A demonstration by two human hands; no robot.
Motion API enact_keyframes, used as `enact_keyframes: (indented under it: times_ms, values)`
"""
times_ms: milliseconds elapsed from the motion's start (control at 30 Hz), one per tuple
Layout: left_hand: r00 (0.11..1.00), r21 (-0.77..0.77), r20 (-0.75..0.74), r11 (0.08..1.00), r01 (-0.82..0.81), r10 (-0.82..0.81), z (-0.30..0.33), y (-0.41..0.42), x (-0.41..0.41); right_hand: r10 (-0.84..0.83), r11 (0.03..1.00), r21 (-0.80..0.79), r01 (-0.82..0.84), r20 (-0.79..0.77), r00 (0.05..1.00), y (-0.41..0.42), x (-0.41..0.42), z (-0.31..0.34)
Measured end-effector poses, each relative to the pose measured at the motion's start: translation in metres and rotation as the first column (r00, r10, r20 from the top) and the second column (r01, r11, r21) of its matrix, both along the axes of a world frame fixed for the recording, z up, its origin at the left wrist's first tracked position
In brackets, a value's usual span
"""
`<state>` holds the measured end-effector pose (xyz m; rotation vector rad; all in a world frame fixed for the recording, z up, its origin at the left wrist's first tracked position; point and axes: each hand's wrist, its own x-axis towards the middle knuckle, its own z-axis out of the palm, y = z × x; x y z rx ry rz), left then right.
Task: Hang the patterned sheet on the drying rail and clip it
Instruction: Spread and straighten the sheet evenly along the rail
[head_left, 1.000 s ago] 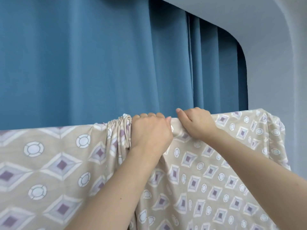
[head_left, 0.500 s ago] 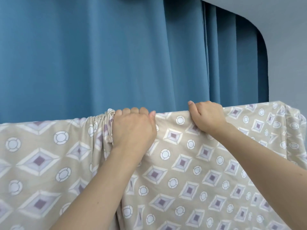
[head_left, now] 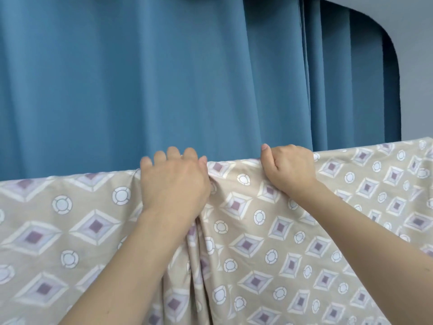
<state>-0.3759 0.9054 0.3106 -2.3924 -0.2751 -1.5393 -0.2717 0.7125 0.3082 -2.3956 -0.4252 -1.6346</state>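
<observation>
The patterned sheet (head_left: 257, 242), beige with purple diamonds and white circles, hangs draped over a rail that it hides completely. My left hand (head_left: 173, 184) lies on the sheet's top edge at centre, its fingers stretched up over the edge and slightly blurred. Folds of cloth gather under its palm and run down below the wrist. My right hand (head_left: 290, 170) grips the top edge a little to the right, fingers curled over the back and thumb pointing up. No clip is in view.
A blue curtain (head_left: 164, 78) hangs close behind the sheet across most of the view. A pale grey wall (head_left: 417, 66) with a rounded corner stands at the upper right. The sheet's right end (head_left: 421, 156) drops off near the frame edge.
My left hand has loosened from the bunched cloth and its fingers now reach up over the edge. The gathered bunch has spread out. The hands are farther apart and the view has shifted left.
</observation>
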Motion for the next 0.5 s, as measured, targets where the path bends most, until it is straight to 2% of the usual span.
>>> enact_keyframes:
  times_ms: [100, 167, 233, 333, 500]
  values:
    - [0.996, 0.042, -0.006, 0.995, 0.091, -0.091, -0.003, 0.021, 0.009, -0.018, 1.000, -0.024, 0.016, -0.066, 0.998, 0.003, -0.003, 0.005]
    - [0.994, 0.063, 0.020, 0.993, 0.102, -0.103, -0.003, 0.023, 0.010, 0.017, 0.998, -0.054, -0.019, -0.041, 0.999, 0.013, -0.011, 0.009]
    - [0.991, 0.083, 0.061, 0.990, 0.116, -0.121, -0.003, 0.020, 0.009, 0.133, 0.985, -0.106, -0.137, -0.049, 0.990, 0.033, -0.023, 0.016]
    - [0.984, 0.098, 0.064, 0.983, 0.157, -0.163, -0.003, 0.018, 0.011, 0.300, 0.950, -0.037, -0.309, -0.155, 0.941, 0.064, -0.035, 0.021]
    - [0.975, 0.116, 0.048, 0.970, 0.212, -0.219, -0.002, 0.030, 0.011, 0.118, 0.991, -0.050, -0.127, -0.153, 0.981, 0.084, -0.032, 0.015]
